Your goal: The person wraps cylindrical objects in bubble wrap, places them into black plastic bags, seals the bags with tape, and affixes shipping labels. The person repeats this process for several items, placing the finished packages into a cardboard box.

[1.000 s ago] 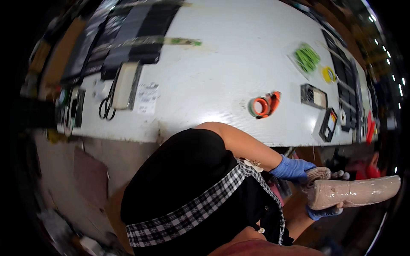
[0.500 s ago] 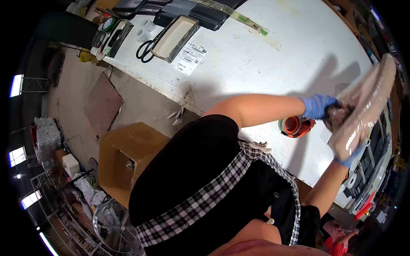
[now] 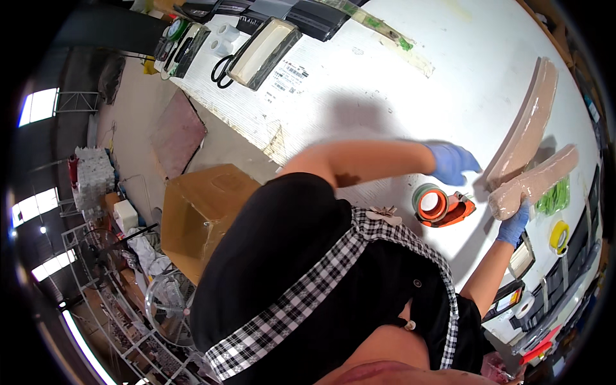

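My left hand (image 3: 453,163), in a blue glove, hovers over the white table (image 3: 385,96) with its fingers stretched out and nothing in them. My right hand (image 3: 513,224), also in a blue glove, is closed around the near end of a beige curved strip in clear film (image 3: 539,181). A longer film-wrapped beige strip (image 3: 527,122) lies beyond it, slanting away, and the two strips meet or overlap at their near ends. Between my arms stands an orange tape dispenser (image 3: 449,210) with a roll of tape.
A green packet (image 3: 555,196) and a yellow tape roll (image 3: 559,236) lie right of my right hand. At the far left are a shallow tray (image 3: 264,54), black-handled scissors (image 3: 222,72) and white rolls (image 3: 224,38). A cardboard box (image 3: 205,212) stands on the floor at left.
My left hand has let go of the wrapped bundle and drawn back to the left. The longer strip now rests on the table; my right hand has lowered the shorter one.
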The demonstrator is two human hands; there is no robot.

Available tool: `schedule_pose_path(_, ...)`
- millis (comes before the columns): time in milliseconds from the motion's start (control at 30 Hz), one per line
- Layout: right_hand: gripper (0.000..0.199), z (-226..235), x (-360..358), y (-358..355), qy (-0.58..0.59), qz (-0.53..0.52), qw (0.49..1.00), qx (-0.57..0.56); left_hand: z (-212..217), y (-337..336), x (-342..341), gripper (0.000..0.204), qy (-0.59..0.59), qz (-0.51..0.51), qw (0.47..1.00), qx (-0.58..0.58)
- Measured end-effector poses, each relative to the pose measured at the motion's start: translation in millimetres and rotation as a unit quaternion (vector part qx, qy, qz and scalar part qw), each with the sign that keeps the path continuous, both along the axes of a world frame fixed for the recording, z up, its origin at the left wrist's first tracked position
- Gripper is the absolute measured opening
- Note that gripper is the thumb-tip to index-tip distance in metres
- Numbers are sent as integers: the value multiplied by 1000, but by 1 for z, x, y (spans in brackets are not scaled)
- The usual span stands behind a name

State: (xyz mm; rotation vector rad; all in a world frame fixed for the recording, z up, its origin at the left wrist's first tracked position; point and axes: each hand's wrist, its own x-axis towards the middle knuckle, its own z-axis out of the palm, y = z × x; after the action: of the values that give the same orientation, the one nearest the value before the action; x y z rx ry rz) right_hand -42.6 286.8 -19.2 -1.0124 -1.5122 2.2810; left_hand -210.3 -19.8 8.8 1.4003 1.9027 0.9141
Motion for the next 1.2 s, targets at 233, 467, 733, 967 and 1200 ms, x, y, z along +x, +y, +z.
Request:
schedule_pose_path(233,51,57,6,-164,-25,39,994,104,10,-182,-84,28,151,236,949,146)
schedule_pose_path(467,44,18,-22,-318,-72,126,989,3,42,-309,-276,31,263,391,881,-43)
schedule_pose_path(733,70,0,-40,-294,-249,102,904,332,13,-303,-372,36,355,139,895,-231)
schedule_pose_path(967,108,38,-81,-334,-313,119,812,477,-7,-316,-392,25,292,215,925,-111)
schedule_pose_path(1200,103,39,-33,-327,-100,41,990,86,220,-273,-423,25,3,393,869,299)
